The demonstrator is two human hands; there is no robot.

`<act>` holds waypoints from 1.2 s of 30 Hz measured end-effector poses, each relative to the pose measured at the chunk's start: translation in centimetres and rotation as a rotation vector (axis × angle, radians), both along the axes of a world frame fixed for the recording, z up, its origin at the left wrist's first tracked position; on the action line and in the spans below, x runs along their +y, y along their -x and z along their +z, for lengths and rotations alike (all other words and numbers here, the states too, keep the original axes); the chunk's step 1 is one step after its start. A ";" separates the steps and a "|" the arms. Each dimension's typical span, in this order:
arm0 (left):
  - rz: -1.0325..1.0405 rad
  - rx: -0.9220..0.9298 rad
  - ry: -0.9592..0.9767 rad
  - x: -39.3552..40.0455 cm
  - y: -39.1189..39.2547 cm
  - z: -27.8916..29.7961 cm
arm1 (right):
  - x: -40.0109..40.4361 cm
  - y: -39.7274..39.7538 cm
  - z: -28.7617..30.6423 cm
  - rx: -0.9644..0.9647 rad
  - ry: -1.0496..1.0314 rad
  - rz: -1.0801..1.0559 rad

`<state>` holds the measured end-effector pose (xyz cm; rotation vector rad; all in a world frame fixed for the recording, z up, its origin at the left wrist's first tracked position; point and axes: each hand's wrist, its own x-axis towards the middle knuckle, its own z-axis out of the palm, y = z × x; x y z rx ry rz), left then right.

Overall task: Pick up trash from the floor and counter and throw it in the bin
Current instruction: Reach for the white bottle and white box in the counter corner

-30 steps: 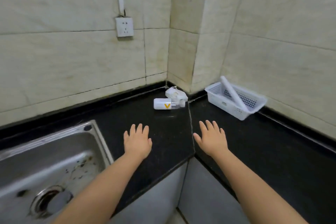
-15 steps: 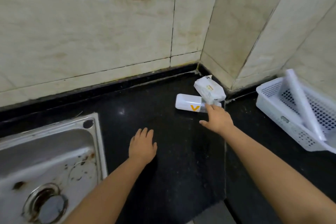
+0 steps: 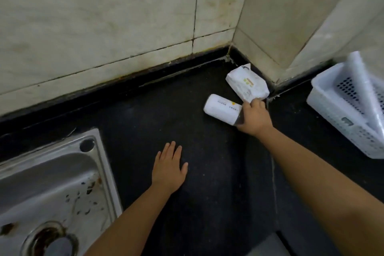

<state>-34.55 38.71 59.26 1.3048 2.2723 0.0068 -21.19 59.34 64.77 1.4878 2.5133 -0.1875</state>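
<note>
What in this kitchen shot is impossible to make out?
Head view only:
- Bottle neck end: covered by the right hand.
- Packet print: too small to read.
- White basket: cut off by the right edge, blurred.
- Sink: cut off at left and bottom edges.
- Bin: out of frame.

Open black counter (image 3: 133, 122) is left between the sink (image 3: 62, 176) at 8 o'clock and the basket (image 3: 324, 108) at 3 o'clock, broken only by the left hand (image 3: 169, 169) laid flat near the middle. The corner at 1 o'clock is closed in by tiled walls (image 3: 104, 27) on two sides and is filled by the bottle (image 3: 222, 108) and the packet (image 3: 247, 83), with the right hand (image 3: 254, 117) against both. Passage to the right is blocked by the basket, set close beside the jutting wall pillar (image 3: 291, 27).
</note>
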 end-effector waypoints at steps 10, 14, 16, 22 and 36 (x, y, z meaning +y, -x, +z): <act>-0.090 0.106 -0.079 3.1 -6.2 5.5 | -9.9 -10.1 0.2 0.383 0.288 -0.403; -0.301 0.200 -0.182 2.8 -13.6 7.0 | -15.3 -18.4 3.0 0.564 0.227 -0.531; -0.451 0.209 -0.239 1.7 -20.1 7.7 | -19.2 -25.1 4.5 0.655 0.122 -0.655; -1.021 0.159 -0.313 -8.0 -45.5 9.2 | -38.7 -48.4 7.7 0.709 -0.230 -1.166; -2.228 -0.008 -0.350 -50.3 -86.6 9.5 | -92.9 -70.3 6.1 0.463 -0.627 -2.355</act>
